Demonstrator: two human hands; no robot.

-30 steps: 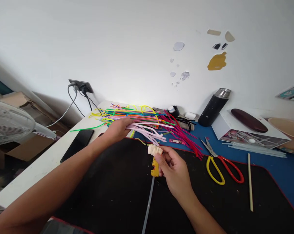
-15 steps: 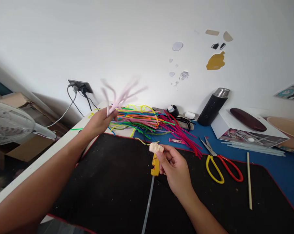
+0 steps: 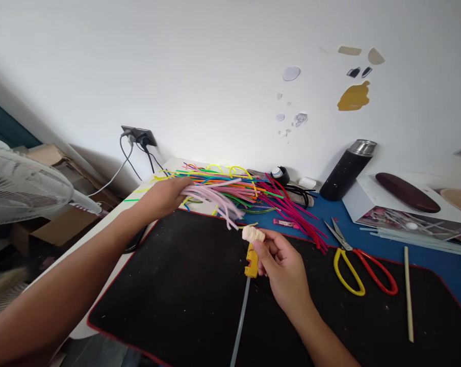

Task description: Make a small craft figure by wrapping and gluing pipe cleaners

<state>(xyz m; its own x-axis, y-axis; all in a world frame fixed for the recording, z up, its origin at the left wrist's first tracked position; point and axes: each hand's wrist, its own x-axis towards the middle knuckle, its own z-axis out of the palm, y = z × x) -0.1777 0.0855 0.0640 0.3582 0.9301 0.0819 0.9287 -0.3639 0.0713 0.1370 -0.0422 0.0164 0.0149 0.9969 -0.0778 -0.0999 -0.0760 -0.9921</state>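
My left hand (image 3: 164,198) is closed on a bunch of pale pink pipe cleaners (image 3: 215,198), whose free ends droop toward the black mat (image 3: 169,285). Behind them lies a spread pile of coloured pipe cleaners (image 3: 234,184). My right hand (image 3: 282,265) pinches a small cream fuzzy piece (image 3: 252,234) above the mat. Just below that piece a yellow glue gun (image 3: 251,262) with a clear glue stick (image 3: 241,321) lies on the mat beside my fingers.
Red and yellow scissors (image 3: 355,257) and a thin wooden stick (image 3: 408,290) lie at the right. A black flask (image 3: 347,169), a white box (image 3: 391,204) and a blue mat (image 3: 437,260) stand behind. A fan (image 3: 24,183) is at the left; a phone (image 3: 134,242) is under my left arm.
My left hand lifted the pink pipe cleaners out of the pile, swung them up, then brought them down toward the mat. My right hand stayed put with the cream piece.
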